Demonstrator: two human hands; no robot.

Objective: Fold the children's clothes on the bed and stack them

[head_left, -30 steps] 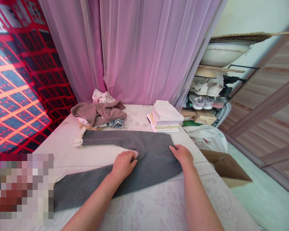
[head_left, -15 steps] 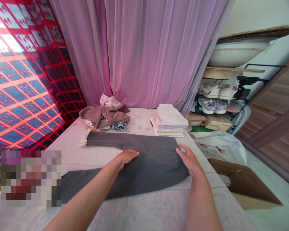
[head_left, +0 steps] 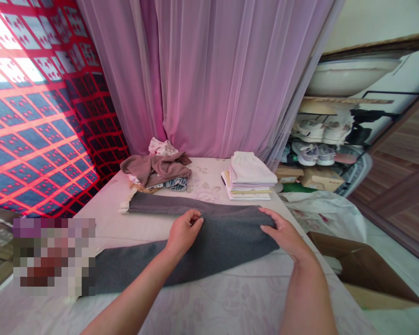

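Grey trousers [head_left: 230, 242] with pale frilled cuffs lie spread sideways on the cloth-covered surface [head_left: 209, 307], their legs pointing left. My left hand [head_left: 185, 232] pinches the fabric near where the legs meet, its fingers curled. At the waist end on the right, my right hand [head_left: 286, 232] grips the far corner, thumb on top and fingers over the edge. A shallow ridge of cloth runs between the two hands. The end of the nearer leg is partly covered by a pixelated patch.
A stack of folded clothes [head_left: 249, 177] stands beyond the waist end. Crumpled clothes [head_left: 157, 170] lie in a wicker basket [head_left: 143, 188] at the back left. Purple curtains [head_left: 202, 83] hang behind. To the right are a shoe rack [head_left: 335, 116] and an open cardboard box [head_left: 366, 274].
My left hand has curled its fingers into a pinch on the trousers. The far edge is gathered into a ridge, and the right hand has shifted onto the far waist corner. The view has shifted slightly.
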